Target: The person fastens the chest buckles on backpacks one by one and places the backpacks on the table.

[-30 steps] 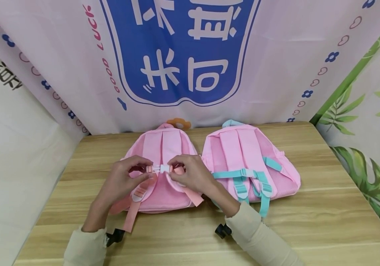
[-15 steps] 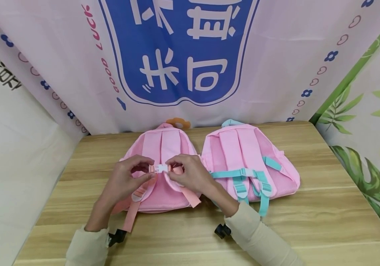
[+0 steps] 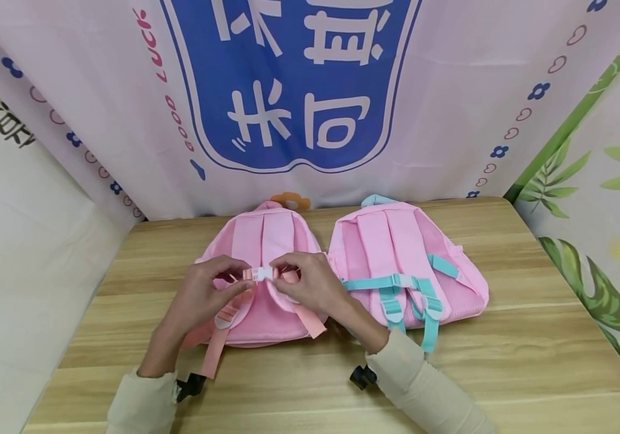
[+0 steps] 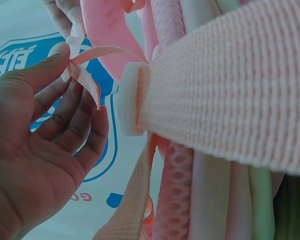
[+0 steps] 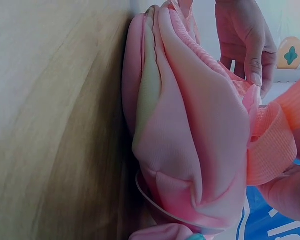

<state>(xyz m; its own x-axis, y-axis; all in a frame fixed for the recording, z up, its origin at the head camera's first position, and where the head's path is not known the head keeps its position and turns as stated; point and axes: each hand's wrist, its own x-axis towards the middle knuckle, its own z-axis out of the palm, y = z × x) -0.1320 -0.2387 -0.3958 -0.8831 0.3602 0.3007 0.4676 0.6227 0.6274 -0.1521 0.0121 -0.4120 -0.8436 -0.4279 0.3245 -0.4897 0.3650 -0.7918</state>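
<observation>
A white side-release buckle [image 3: 262, 274] on coral webbing lies across the back of the left pink backpack [image 3: 274, 325], its halves joined. My left hand [image 3: 204, 292] pinches the buckle's left end and its strap between thumb and fingers. On the other end, my right hand [image 3: 310, 283] pinches the buckle's right half. In the left wrist view the left hand [image 4: 49, 120] holds the buckle end near a short strap tail [image 4: 85, 82], its other fingers loosely bent. The right wrist view shows the right hand [image 5: 292, 195] mostly hidden behind coral webbing [image 5: 270, 145].
To the right lies a second pink backpack [image 3: 464, 295] with teal straps [image 3: 370, 284] and a fastened buckle. Both bags rest on a wooden table [image 3: 310, 392]. Behind it hangs a printed cloth [image 3: 451, 120]. Loose coral strap ends [image 3: 213, 355] hang toward the front.
A second ago the buckle's prongs showed between the halves. The halves then came together as my hands drew slightly closer. Over the last half second the hands have hardly moved.
</observation>
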